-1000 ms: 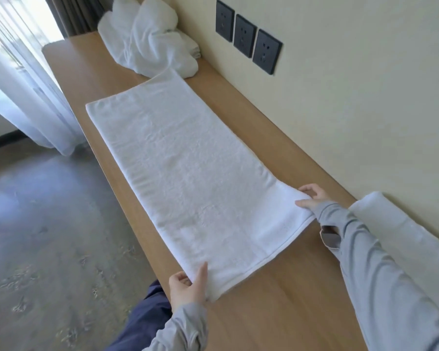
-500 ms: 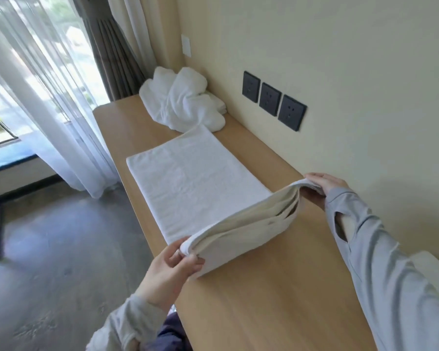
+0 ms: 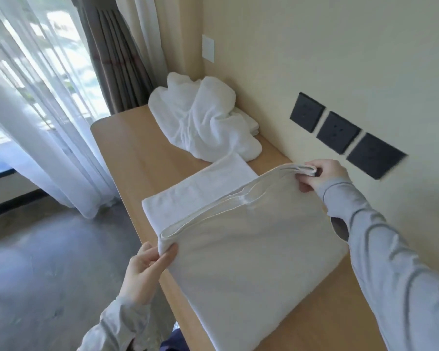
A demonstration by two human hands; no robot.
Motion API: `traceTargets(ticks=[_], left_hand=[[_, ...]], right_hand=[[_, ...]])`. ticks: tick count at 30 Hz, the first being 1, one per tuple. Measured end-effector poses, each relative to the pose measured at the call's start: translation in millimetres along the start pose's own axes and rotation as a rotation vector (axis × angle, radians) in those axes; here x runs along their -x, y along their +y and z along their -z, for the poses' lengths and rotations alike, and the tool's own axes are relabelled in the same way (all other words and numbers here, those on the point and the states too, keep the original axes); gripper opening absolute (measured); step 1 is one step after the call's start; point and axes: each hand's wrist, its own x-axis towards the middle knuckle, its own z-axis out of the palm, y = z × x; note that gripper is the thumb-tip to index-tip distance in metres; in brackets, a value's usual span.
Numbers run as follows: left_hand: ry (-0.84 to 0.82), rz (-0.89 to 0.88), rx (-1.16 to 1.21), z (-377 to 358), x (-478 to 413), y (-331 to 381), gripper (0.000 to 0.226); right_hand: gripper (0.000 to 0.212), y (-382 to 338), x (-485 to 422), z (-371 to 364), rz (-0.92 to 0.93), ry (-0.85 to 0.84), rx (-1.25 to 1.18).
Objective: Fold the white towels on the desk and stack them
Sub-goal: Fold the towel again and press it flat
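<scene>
Bright daylight from window (image 3: 23,79) at left — edges blurred, wide-angle warped.

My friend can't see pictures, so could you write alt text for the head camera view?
Two hands, left hand and right hand, pinch the corners of a white towel, folding it over itself on a wooden desk. A crumpled towel pile lies beyond.

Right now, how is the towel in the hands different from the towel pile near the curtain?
The towel is flat and partly folded, while the pile is crumpled. Left hand and right hand pinch the towel's corners; nothing touches the pile. The towel lies nearer the person, the pile farther away. Both are white and on the desk.
</scene>
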Motion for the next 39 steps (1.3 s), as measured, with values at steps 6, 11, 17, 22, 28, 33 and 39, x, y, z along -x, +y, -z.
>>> traceTargets(ticks=[6,11,17,22,28,33,39], left_hand=[[-0.001,0.102,0.098,33,-108,-5,0.023],[0.001,0.220,0.038,49,-174,-37,0.023],[-0.034,0.301,0.012,60,-201,-55,0.025],[-0.064,0.339,0.051,64,-204,-53,0.025],[0.094,0.284,-0.234,61,-208,-59,0.014],[0.353,-0.218,-0.685,39,-210,-51,0.039],[0.080,-0.406,-0.981,4,-232,-50,0.054]], right_hand=[[0.020,-29,-93,-86,0.025,-0.004,0.385],[0.032,-16,-150,-167,-0.084,-0.186,0.455],[0.027,4,-165,-204,-0.046,-0.162,0.446],[0.022,10,-171,-205,0.037,-0.130,0.511],[0.030,12,-171,-221,0.118,-0.098,0.663],[0.026,10,-147,-217,0.667,0.192,0.537],[0.041,-8,-132,-228,1.069,-0.237,0.898]])
